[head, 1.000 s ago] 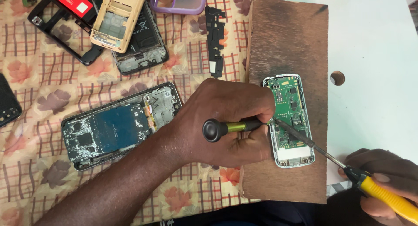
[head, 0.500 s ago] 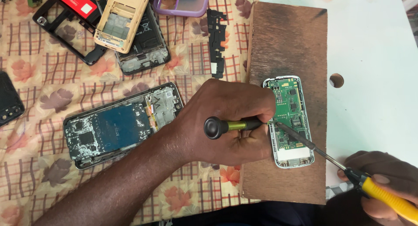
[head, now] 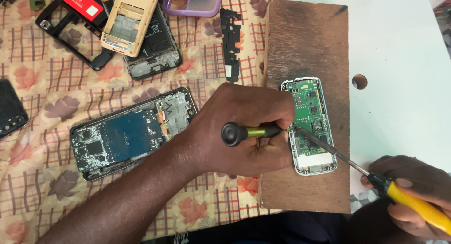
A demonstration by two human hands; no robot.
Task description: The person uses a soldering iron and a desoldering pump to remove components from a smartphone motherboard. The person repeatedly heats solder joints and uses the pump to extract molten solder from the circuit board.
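Head view: left hand [head: 244, 131] gripping a green screwdriver [head: 249, 131] hides its tip; right hand [head: 413, 192], cropped, grips another.

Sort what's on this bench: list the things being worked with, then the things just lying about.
In use:
left hand
green screwdriver
right hand
yellow screwdriver
small open phone
wooden board

Lying about:
large opened phone
beige phone shell
black frame
purple case
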